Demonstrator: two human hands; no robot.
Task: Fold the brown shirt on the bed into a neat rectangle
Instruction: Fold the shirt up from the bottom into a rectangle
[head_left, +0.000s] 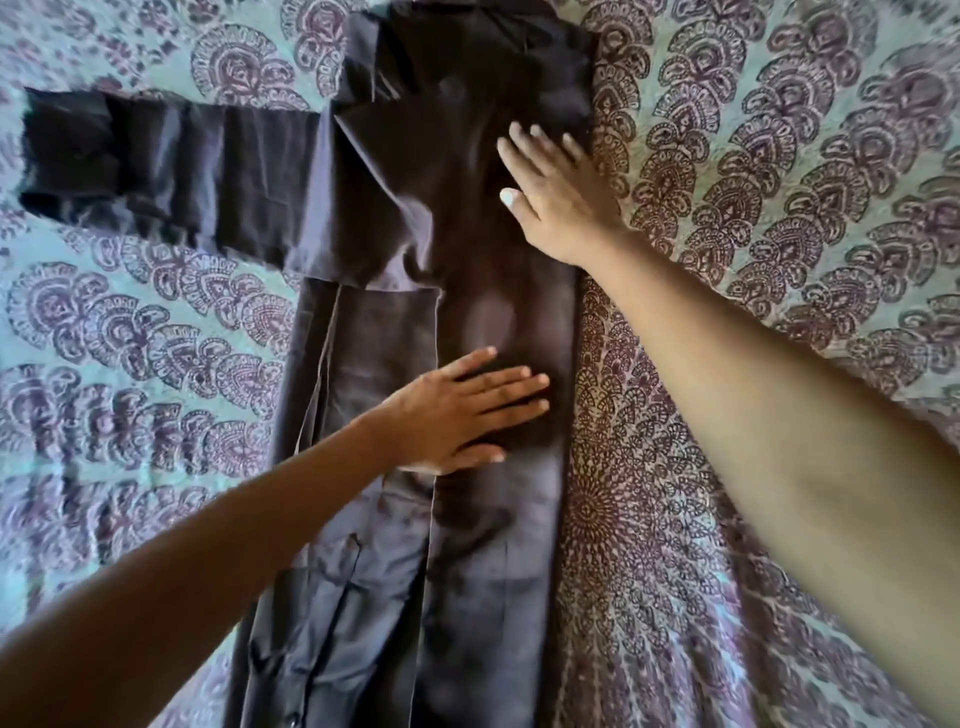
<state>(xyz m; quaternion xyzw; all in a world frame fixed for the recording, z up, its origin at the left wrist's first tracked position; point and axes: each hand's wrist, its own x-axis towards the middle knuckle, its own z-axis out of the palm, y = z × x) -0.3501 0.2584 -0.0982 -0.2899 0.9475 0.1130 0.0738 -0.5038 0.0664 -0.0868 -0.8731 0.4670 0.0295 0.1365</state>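
The brown shirt (395, 332) lies flat along the middle of the bed, collar at the top. Its right side is folded inward over the body, leaving a straight right edge. One long sleeve (171, 176) stretches out flat to the left. My left hand (457, 410) presses flat on the folded panel at mid-body, fingers straight and pointing right. My right hand (556, 197) rests flat on the upper right part of the shirt near the shoulder, fingers spread and pointing up.
The bedspread (753, 208), teal with a purple paisley print, covers the bed on all sides of the shirt. The shirt's button placket (306, 649) shows at the lower left of the garment.
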